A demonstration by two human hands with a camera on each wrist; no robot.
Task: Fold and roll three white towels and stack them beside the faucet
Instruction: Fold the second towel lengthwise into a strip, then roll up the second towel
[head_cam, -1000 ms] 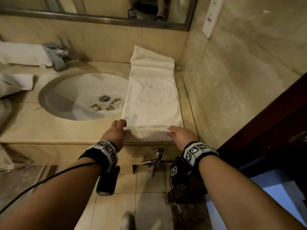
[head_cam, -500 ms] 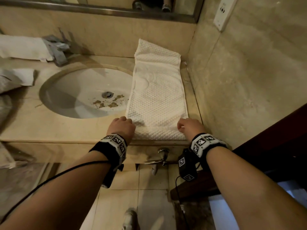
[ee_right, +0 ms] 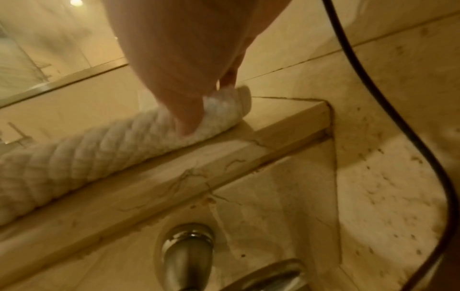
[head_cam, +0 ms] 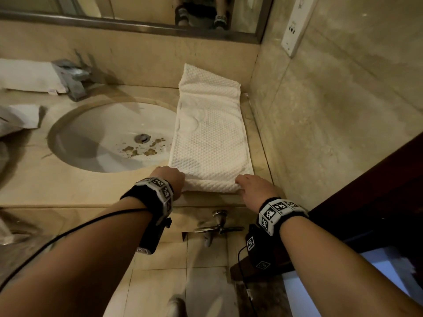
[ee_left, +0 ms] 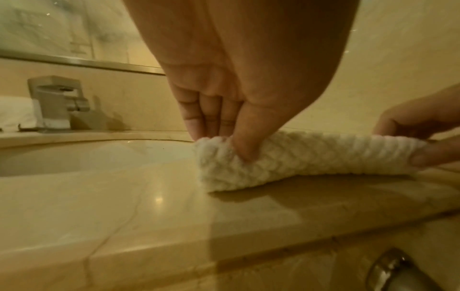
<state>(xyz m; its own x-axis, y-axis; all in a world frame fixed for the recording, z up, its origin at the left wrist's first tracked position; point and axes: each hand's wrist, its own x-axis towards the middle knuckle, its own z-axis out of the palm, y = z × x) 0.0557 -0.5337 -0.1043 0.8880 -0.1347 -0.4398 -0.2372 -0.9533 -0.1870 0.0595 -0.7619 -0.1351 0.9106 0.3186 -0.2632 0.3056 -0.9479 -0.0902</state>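
Observation:
A white waffle-textured towel lies folded into a long strip on the counter right of the sink, its far end propped against the back wall. Its near end is rolled into a short roll at the counter's front edge. My left hand pinches the roll's left end, thumb in front and fingers behind. My right hand grips the right end the same way. The faucet stands at the back left, with a rolled white towel lying to its left.
The oval sink basin has brown debris near its drain. More white cloth lies on the counter at far left. A tiled wall with a socket plate closes the right side. A metal towel hook sticks out under the counter edge.
Both hands have turned the towel's near end over into a thicker roll and moved it slightly away from the counter edge. The view has shifted a little.

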